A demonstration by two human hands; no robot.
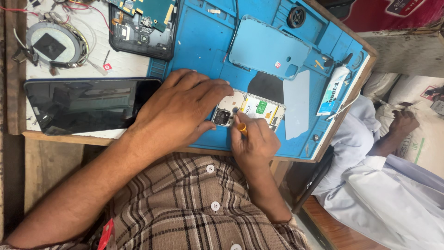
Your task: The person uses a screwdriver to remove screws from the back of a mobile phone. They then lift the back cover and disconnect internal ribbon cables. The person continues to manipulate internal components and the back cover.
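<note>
Right hand [254,143] grip clamped on orange-handled screwdriver [241,128], tip at opened phone [249,111] | left hand [178,111] fingers together, pressing phone's camera end | blue mat [203,41] beneath | detached back cover [268,48] beyond | dark tablet [88,104] on table left

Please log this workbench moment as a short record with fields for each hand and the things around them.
left hand: presses down on the opened phone
right hand: grips a yellow screwdriver, tip at the phone's camera end
surface: blue mat
nearby: light blue back cover, dark tablet, glue tube
other person: seated at right
</note>
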